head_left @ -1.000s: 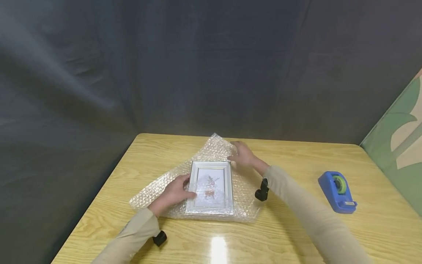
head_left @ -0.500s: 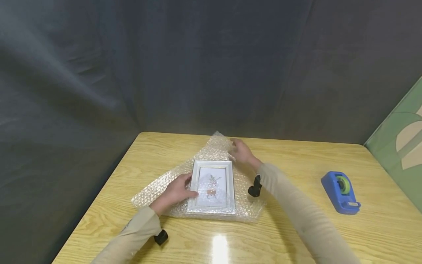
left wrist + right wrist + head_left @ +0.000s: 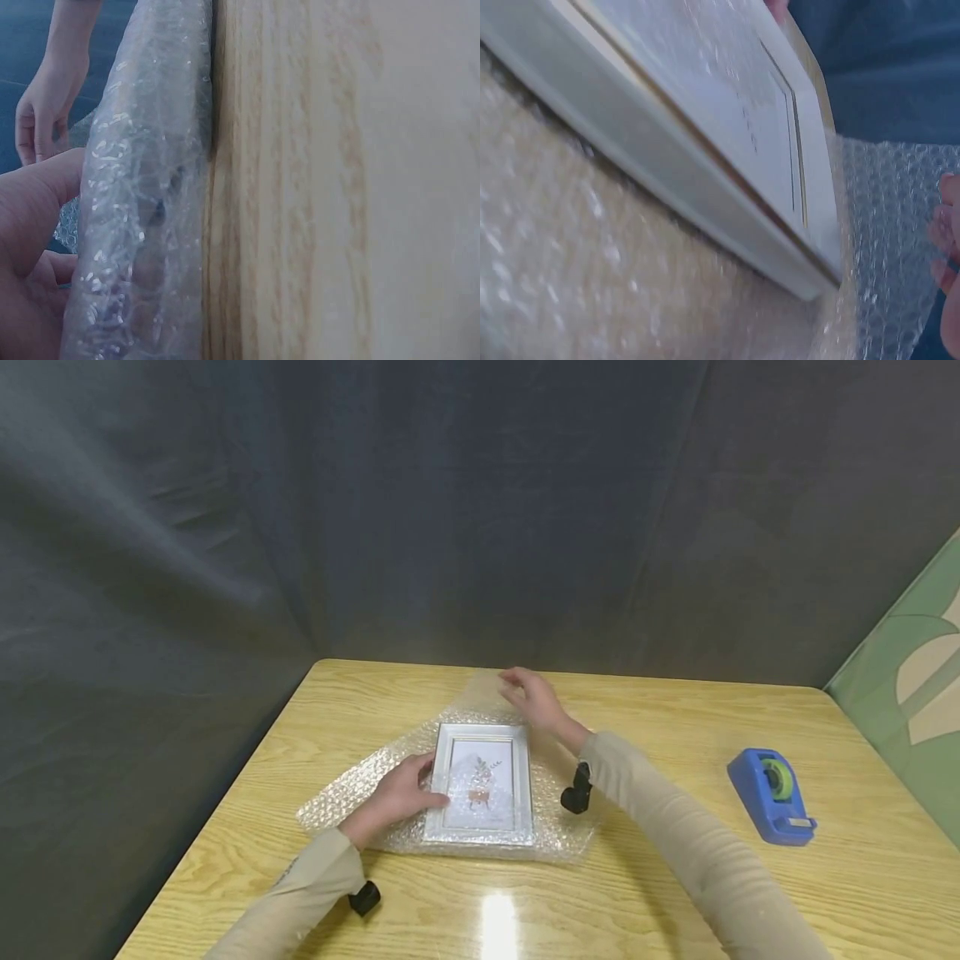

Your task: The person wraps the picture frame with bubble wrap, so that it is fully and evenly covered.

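A silver-white picture frame with a potted-plant print lies face up on a sheet of bubble wrap. Part of the wrap covers the lower part of the frame. My left hand grips the frame's left side through the wrap, thumb on top; in the left wrist view its thumb presses against the bubbly edge. Beyond the frame's top edge, my right hand holds the wrap's far corner with bent fingers. In the right wrist view the wrap rises beside those fingers; the exact contact is partly cut off.
A blue tape dispenser with a green roll stands to the right on the wooden table. Dark cloth hangs behind the table and along its left side. A green-patterned panel is at the far right.
My right hand has shifted left along the wrap's far edge, and the far corner has moved with it, now blurred. The left hand and the picture frame stay in place.
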Available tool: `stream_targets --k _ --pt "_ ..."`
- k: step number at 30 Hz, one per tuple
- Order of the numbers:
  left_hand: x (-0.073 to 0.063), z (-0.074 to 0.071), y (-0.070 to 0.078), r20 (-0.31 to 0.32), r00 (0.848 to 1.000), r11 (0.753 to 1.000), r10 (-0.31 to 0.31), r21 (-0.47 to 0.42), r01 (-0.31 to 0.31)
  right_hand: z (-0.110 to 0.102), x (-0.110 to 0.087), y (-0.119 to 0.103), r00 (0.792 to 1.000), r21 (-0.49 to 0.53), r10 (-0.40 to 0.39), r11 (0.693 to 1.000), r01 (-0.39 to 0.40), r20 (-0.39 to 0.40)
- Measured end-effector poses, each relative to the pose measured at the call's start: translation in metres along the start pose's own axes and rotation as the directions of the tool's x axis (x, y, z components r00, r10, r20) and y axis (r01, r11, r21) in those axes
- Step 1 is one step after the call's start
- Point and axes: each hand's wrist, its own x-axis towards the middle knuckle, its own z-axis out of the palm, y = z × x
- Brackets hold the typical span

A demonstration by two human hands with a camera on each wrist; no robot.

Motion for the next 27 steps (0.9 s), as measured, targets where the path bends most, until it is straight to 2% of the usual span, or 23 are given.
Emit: stream_targets --k 5,13,16,20,27 --pt "-0.001 0.000 0.001 -0.001 1.000 1.000 0.000 0.006 0.000 0.008 0.001 -0.012 0.998 0.011 -0.066 0.998 0.066 -0.009" --pt "0.001 0.000 -0.001 0.002 1.000 1.000 0.025 -0.003 -0.025 0.012 -0.006 -0.026 0.996 0.001 -0.086 0.996 0.086 -0.011" --pt "0.001 0.000 -0.002 0.003 1.000 1.000 0.029 -0.005 -0.029 0.012 -0.013 -0.031 0.996 0.022 -0.085 0.996 0.085 -0.003" --pt "0.001 0.000 -0.003 -0.008 1.000 1.000 0.015 -0.010 -0.015 0.011 -0.025 -0.038 0.992 0.053 -0.129 0.990 0.128 0.009" --pt "0.002 0.000 -0.003 -0.003 0.999 0.996 0.051 -0.072 -0.051 0.013 -0.049 -0.040 0.983 0.096 -0.178 0.980 0.174 0.032"
